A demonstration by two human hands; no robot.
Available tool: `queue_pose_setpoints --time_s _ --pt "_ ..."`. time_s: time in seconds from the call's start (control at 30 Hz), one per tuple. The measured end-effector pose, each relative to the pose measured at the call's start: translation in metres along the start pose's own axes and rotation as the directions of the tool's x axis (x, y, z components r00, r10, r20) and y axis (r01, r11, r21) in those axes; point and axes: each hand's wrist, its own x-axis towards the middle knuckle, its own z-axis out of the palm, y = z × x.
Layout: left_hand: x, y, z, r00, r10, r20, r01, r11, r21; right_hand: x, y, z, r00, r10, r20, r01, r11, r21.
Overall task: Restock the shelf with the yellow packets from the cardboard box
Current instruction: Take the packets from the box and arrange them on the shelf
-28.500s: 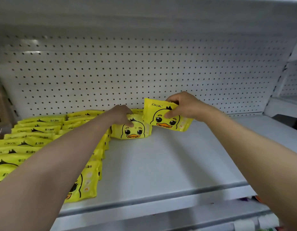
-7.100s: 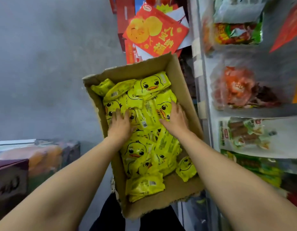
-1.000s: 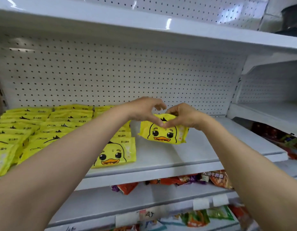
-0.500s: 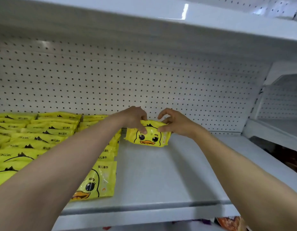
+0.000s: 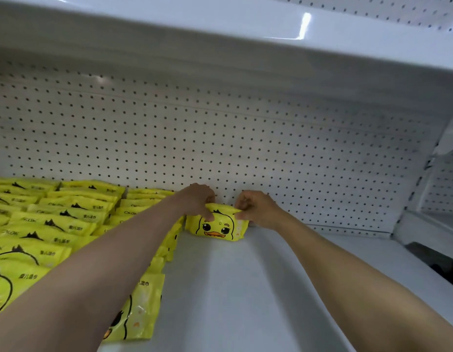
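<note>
Yellow packet [image 5: 216, 226] on shelf [image 5: 245, 288]

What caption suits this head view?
Both hands, left hand and right hand, stand a yellow packet against the pegboard.

The white metal shelf [image 5: 245, 288] has a smooth, painted, faintly satin surface. Behind it, the white perforated metal back panel [image 5: 220, 135] looks matt, dotted with small round holes. The white upper shelf edge [image 5: 245, 26] is glossier and carries bright light reflections. The yellow duck-printed plastic packet [image 5: 215, 228] and the rows of yellow plastic packets [image 5: 55, 224] have slick, slightly shiny, crinkled film.
</note>
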Motion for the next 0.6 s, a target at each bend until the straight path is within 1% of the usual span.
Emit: queue_pose_setpoints --time_s 0.23,0.47,0.53,0.6 --pt "0.014 -0.008 0.006 0.996 -0.059 -0.065 0.061 0.998 0.034 0.024 0.0 0.008 0.999 -0.035 -0.019 0.032 0.991 -0.133" --pt "0.024 -0.007 0.013 0.976 -0.105 -0.19 0.135 0.979 0.153 0.036 0.009 0.013 0.997 -0.066 -0.04 0.057 0.981 -0.186" --pt "0.025 -0.007 0.014 0.976 -0.091 -0.198 0.132 0.97 0.204 0.036 0.011 0.015 0.996 -0.074 -0.054 0.061 0.977 -0.205" --pt "0.027 -0.006 0.014 0.978 -0.071 -0.197 0.123 0.955 0.271 0.036 0.013 0.016 0.995 -0.09 -0.031 0.081 0.971 -0.226"
